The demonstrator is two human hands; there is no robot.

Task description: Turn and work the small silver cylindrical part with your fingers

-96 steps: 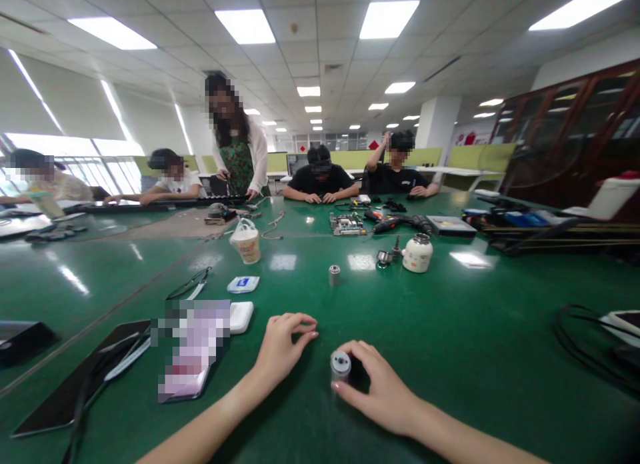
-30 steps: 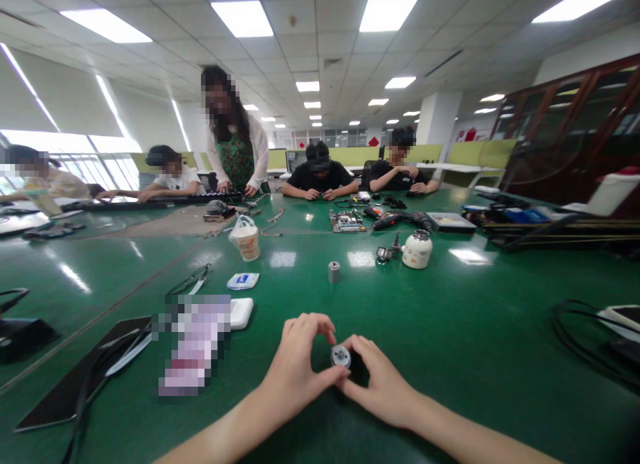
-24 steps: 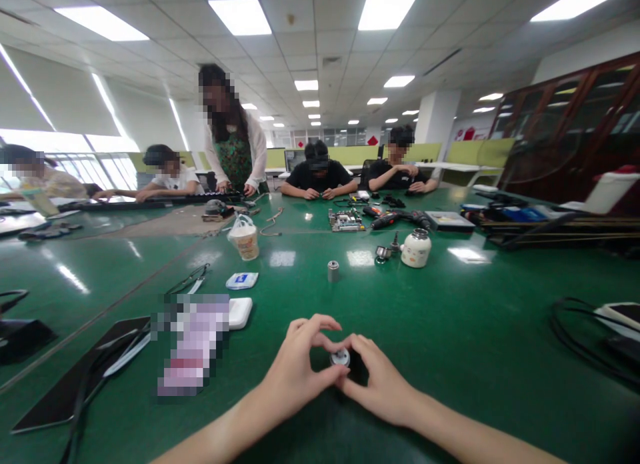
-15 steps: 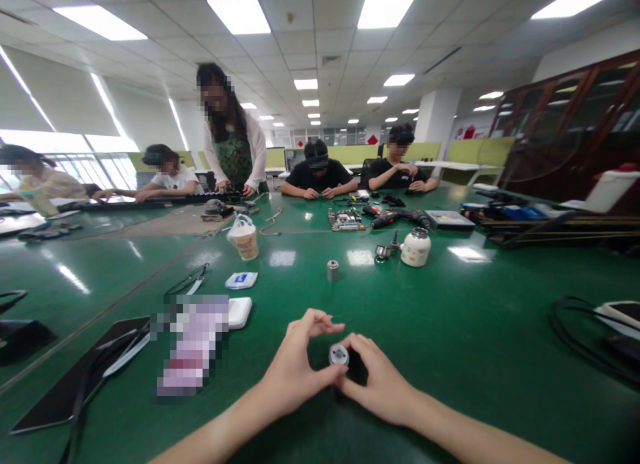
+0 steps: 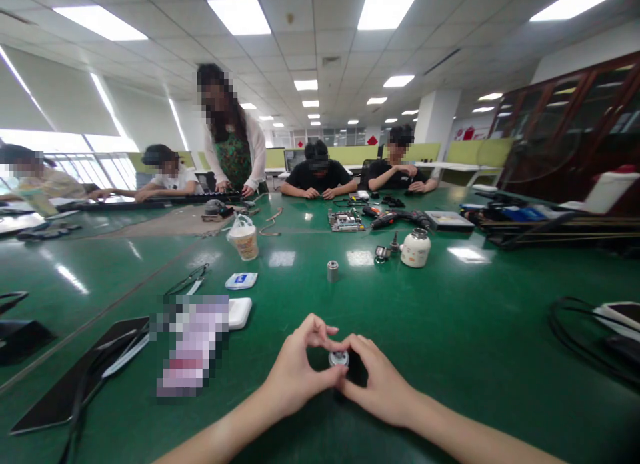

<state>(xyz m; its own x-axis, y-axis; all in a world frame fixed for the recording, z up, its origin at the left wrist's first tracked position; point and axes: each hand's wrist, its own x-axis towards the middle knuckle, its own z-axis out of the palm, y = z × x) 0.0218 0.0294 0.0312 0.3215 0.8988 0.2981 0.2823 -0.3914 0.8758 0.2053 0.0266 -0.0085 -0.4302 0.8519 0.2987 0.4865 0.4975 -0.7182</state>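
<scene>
A small silver electric motor [image 5: 339,359] stands near the front of the green table, its pale end cap facing up. My right hand [image 5: 377,377] is closed on it from the right, thumb and fingertips around its side. On the opposite side my left hand [image 5: 295,361] is closed too, its thumb against the near edge of the cap and its index fingertip at the far edge. The fingers cover part of the cap and most of the motor's body. Farther back, a second silver motor [image 5: 333,271] stands upright on its own.
Left of my hands lie a white case [image 5: 240,313], a blue-and-white packet [image 5: 241,281] and a dark tablet [image 5: 90,374] under cables. Beyond stand a paper cup [image 5: 243,241] and a white jar [image 5: 415,249]. A circuit board [image 5: 346,219] and power drills [image 5: 395,217] lie farther back, before co-workers.
My left index finger has come down and inward onto the far edge of the motor's cap. The right hand keeps its hold, and the motor stays in place.
</scene>
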